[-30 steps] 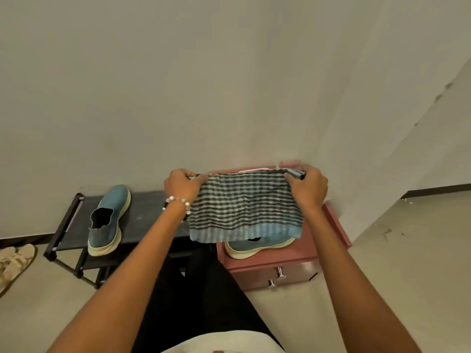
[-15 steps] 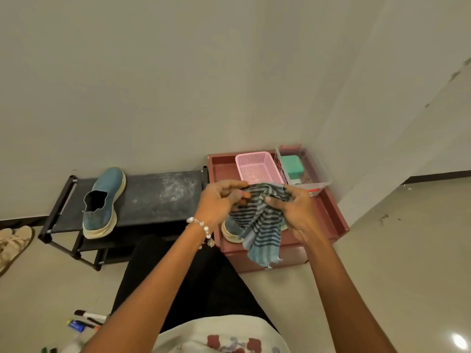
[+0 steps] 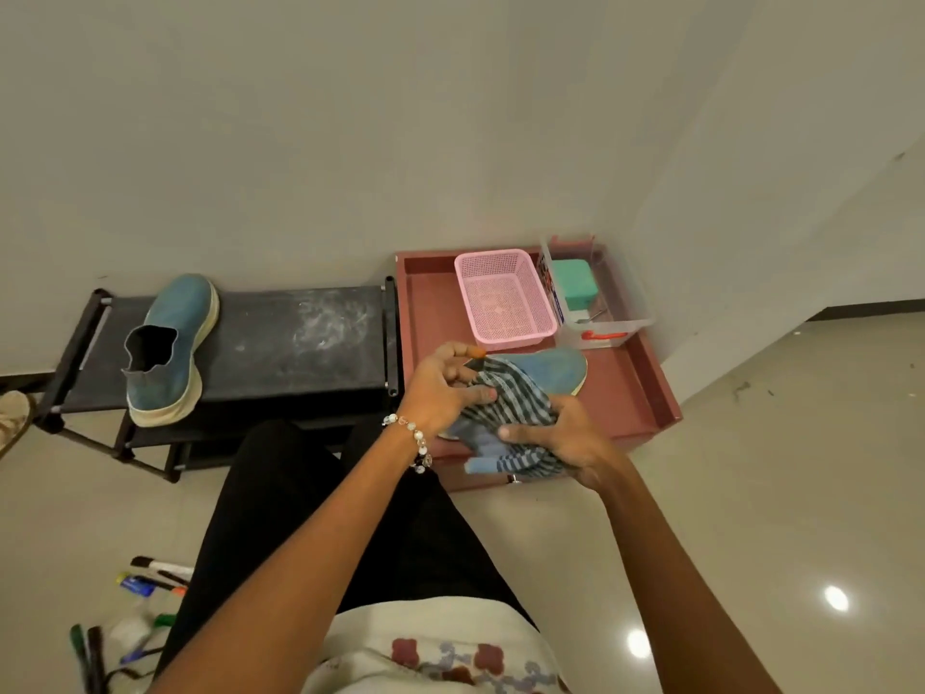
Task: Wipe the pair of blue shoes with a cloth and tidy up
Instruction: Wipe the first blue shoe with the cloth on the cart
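Bunched between both hands, left hand (image 3: 440, 388) and right hand (image 3: 570, 443), the blue-and-grey striped cloth (image 3: 505, 408) is gripped (fingers curled round it). It is held over the blue slip-on shoe (image 3: 555, 370) in the red tray (image 3: 645, 393), seemingly gathered for wiping.

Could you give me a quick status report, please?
Left hand and right hand both grip the striped cloth. One blue shoe under it on the red tray. Nothing obstructing.

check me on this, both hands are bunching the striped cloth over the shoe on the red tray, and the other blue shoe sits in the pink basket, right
Not quite. The other blue shoe sits on the black rack, not in the pink basket, as the head view shows. The rest holds: the left hand and right hand bunch the striped cloth over the shoe on the red tray.
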`<action>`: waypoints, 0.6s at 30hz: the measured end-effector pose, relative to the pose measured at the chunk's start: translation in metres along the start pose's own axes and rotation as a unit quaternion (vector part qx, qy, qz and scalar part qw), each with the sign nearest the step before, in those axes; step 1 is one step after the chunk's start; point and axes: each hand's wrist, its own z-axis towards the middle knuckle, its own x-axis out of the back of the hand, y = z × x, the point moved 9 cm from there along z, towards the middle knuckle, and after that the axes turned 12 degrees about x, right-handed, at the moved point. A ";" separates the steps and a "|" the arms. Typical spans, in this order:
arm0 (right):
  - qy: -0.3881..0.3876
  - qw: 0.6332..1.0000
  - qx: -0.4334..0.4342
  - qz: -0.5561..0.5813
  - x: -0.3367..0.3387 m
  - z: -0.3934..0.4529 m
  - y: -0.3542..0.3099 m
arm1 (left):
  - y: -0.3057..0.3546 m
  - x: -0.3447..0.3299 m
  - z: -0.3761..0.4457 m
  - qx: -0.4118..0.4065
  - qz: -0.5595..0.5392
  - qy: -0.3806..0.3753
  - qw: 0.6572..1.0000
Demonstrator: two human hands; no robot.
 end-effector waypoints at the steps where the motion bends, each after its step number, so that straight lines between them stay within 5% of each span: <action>1: 0.000 0.999 -0.020 -0.025 0.003 0.001 0.011 | -0.008 0.003 0.004 0.006 0.011 0.017 1.000; 6: 0.164 0.985 -0.051 -0.001 0.053 -0.001 0.048 | -0.048 0.058 0.019 0.051 0.047 0.229 0.971; 10: 0.320 0.944 0.002 -0.085 0.070 -0.012 0.043 | -0.058 0.056 0.036 0.020 0.111 0.193 0.975; 14: 0.284 0.896 0.157 -0.304 0.015 0.007 0.017 | -0.053 0.032 0.049 -0.062 0.212 0.142 0.965; 18: 0.143 0.783 0.256 -0.549 -0.056 0.045 0.030 | -0.068 0.039 0.071 -0.044 0.230 0.156 0.960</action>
